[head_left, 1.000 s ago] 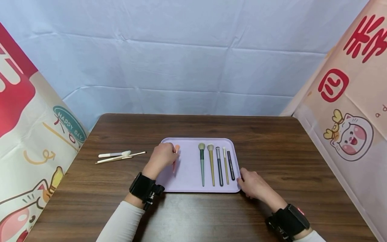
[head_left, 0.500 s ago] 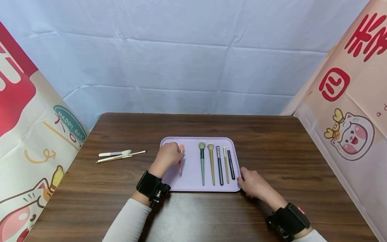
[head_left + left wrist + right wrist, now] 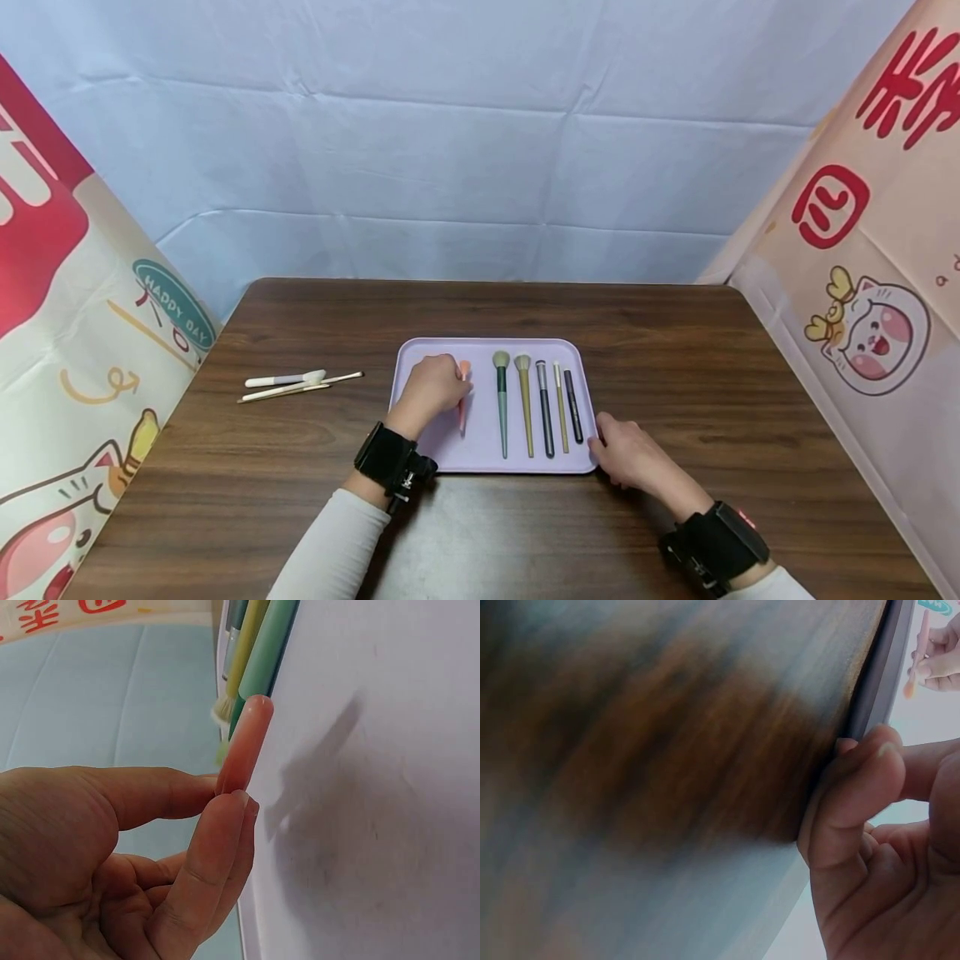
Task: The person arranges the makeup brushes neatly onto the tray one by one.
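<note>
Between the thumb and fingers of my left hand (image 3: 433, 388) is a pink makeup brush (image 3: 462, 412), its orange bristles pointing away, over the left half of a lilac tray (image 3: 467, 457). In the left wrist view the pink brush's rounded handle end (image 3: 251, 735) stands off the tray surface, casting a shadow. My right hand (image 3: 633, 454) grips the tray's right edge near the front corner, fingers curled at the rim in the right wrist view. Right of the pink brush lie a green brush (image 3: 502, 408), an olive brush (image 3: 526, 408), and several slimmer ones, roughly parallel.
Left of the tray, a white-handled brush (image 3: 273, 382) and thin pale brushes (image 3: 277, 394) lie crossed on the brown wooden table (image 3: 652, 350). A pale blue cloth (image 3: 450, 167) hangs behind, with printed sheets on both sides.
My left hand has moved right across the tray with the pink brush, closer to the green brush. The right hand stays at the tray's edge.
</note>
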`<state>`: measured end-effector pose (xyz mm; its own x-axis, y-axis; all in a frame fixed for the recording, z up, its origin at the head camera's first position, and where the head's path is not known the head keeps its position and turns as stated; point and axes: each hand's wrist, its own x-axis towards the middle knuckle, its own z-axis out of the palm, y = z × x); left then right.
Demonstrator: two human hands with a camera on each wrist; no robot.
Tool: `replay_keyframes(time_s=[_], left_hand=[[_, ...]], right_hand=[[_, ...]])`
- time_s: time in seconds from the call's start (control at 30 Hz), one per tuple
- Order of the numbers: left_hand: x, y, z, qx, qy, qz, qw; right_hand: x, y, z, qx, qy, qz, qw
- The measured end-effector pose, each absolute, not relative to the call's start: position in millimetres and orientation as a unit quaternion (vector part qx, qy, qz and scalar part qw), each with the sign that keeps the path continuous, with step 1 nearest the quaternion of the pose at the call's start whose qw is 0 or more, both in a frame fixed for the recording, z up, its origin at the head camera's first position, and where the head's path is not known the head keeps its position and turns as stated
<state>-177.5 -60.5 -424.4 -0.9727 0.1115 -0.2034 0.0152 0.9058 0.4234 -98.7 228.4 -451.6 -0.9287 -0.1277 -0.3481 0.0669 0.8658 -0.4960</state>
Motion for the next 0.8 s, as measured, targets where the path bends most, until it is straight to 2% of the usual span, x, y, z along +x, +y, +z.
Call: replay_keyframes(time_s=[0.47, 0.8], left_hand=[[-179.6, -45.2, -427.4, 0.051, 0.968, 0.218, 0.113], [-182.3, -39.0, -433.1, 0.046, 0.965, 0.219, 0.134]], right_hand=[[-98.6, 229.4, -452.2, -0.024, 0.948, -0.260, 0.183], [-97.9, 229.0, -451.6, -0.022, 0.948, -0.259, 0.183]])
